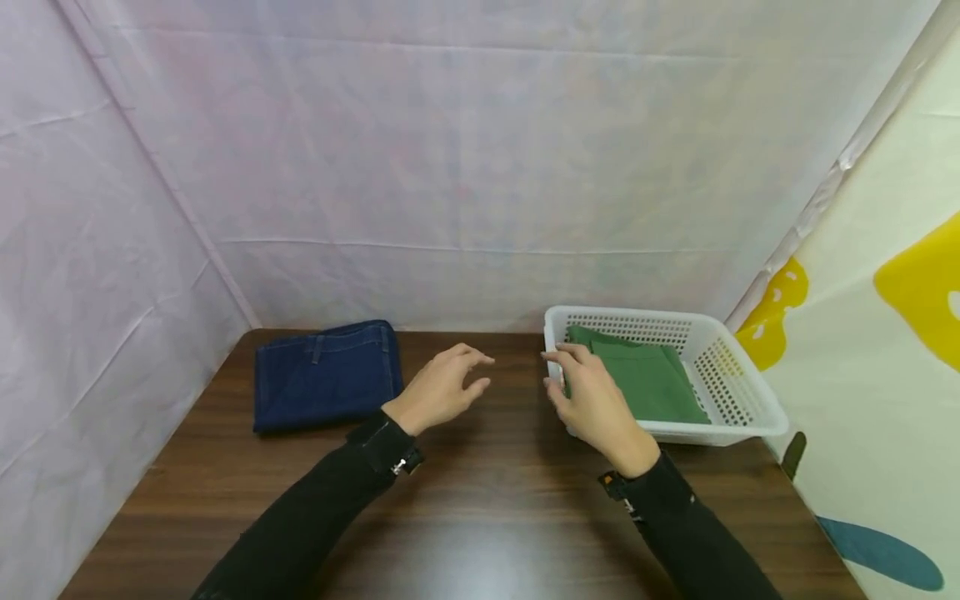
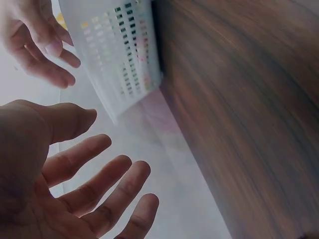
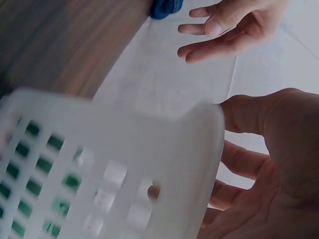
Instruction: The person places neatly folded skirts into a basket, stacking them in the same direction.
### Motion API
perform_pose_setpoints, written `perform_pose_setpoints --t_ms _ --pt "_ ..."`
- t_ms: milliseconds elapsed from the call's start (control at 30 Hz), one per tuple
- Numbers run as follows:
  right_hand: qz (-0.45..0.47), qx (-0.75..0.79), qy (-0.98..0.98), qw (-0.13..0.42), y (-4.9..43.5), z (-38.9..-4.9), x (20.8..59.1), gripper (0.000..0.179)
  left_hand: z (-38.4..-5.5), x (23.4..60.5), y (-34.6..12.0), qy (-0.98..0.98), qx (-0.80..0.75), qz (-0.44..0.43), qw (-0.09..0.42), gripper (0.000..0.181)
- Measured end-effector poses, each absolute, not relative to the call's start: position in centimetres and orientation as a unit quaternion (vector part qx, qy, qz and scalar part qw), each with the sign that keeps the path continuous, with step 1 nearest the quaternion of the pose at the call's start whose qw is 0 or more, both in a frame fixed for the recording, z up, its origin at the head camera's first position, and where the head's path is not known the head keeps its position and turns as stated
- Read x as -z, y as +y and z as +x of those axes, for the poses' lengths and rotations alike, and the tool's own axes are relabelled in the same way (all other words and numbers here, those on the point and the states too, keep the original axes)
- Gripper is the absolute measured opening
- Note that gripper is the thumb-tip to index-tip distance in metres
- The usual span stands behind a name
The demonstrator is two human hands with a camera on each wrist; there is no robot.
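My left hand (image 1: 442, 387) hovers above the table, to the right of a folded pair of dark blue jeans (image 1: 326, 375). Its fingers are spread and loosely bent, with nothing between them, as the left wrist view also shows. At the left end of a white plastic basket (image 1: 738, 429) is my right hand (image 1: 596, 408), thumb and fingers apart. The right wrist view has that hand beside the basket's rim (image 3: 212, 144), which partly hides the fingers; contact is hard to tell. A folded green garment (image 1: 652, 383) lies inside the basket.
The brown wooden table (image 1: 480, 492) runs back to a pale fabric wall (image 1: 465, 183). More fabric hangs at the left, and a cloth with yellow shapes (image 1: 780, 308) hangs at the right. The basket stands at the table's back right.
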State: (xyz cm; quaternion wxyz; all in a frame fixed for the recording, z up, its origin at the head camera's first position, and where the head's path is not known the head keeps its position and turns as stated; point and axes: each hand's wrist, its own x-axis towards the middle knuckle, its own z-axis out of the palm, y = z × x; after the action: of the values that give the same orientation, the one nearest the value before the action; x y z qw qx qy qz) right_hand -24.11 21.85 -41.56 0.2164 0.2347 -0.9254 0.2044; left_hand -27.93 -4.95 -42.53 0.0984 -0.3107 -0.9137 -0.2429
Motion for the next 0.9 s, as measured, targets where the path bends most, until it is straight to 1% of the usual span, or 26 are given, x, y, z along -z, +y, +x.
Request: perform_pose_setpoints --t_ms 300,500,733,900 --pt "0.275 -0.198 -0.919 0.201 19.0 -23.6 41.7 0.047 -28.2 44.0 -10.2 -0.926 0.252 -0.26 0.105 0.036" --pt "0.301 -0.201 -0.91 0.201 17.0 -23.8 42.1 0.047 -28.4 45.1 -14.2 -0.941 0.244 -0.216 0.096 0.036" --pt "0.32 -0.198 -0.909 0.18 14.8 -24.3 42.9 0.046 -28.5 46.0 -18.5 -0.955 0.231 -0.165 0.09 0.041" --pt "0.338 -0.206 -0.904 0.159 13.1 -24.5 43.6 0.045 -28.4 47.0 -21.4 -0.97 0.204 -0.098 0.084 0.048"
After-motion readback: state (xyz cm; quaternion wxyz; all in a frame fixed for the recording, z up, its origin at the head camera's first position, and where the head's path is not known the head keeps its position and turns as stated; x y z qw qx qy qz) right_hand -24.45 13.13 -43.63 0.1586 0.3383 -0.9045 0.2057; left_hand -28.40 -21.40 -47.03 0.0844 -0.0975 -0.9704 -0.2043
